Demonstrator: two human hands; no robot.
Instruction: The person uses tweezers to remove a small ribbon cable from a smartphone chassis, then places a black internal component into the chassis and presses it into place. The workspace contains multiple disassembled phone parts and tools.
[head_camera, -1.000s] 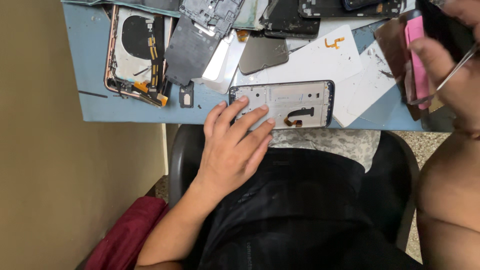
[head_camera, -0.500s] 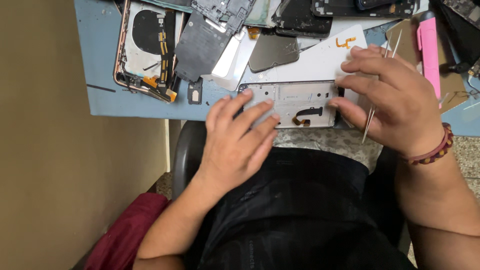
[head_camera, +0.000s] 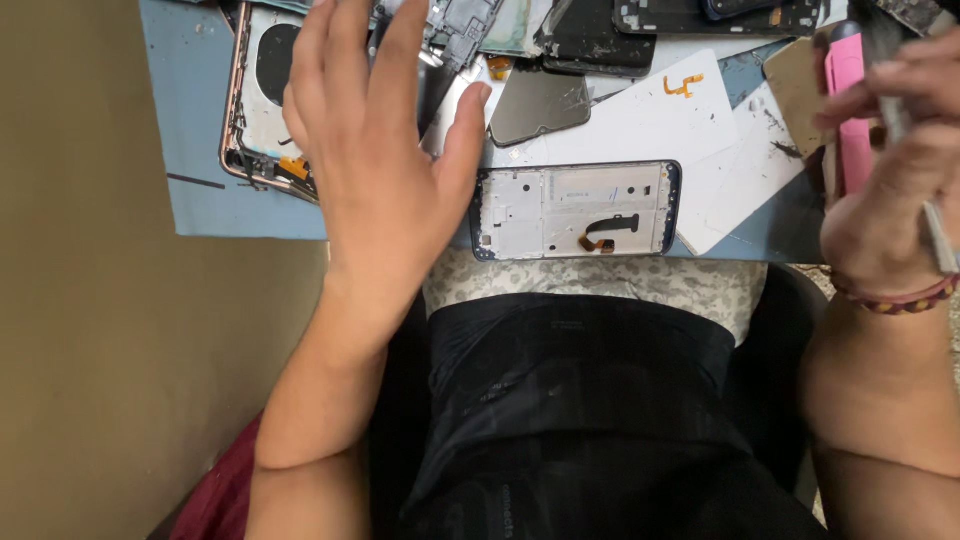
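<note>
Phone frame (head_camera: 577, 210) lies flat at the tabletop (head_camera: 200, 150) edge, untouched; left hand (head_camera: 375, 150) hovers beside it, fingers spread, while right hand (head_camera: 890, 190) pinches metal tweezers (head_camera: 935, 235)

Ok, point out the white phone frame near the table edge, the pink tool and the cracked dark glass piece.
white phone frame (head_camera: 575, 210), head view, middle of its inner plate.
pink tool (head_camera: 852, 120), head view, middle of its body.
cracked dark glass piece (head_camera: 540, 102), head view, centre of its surface.
</note>
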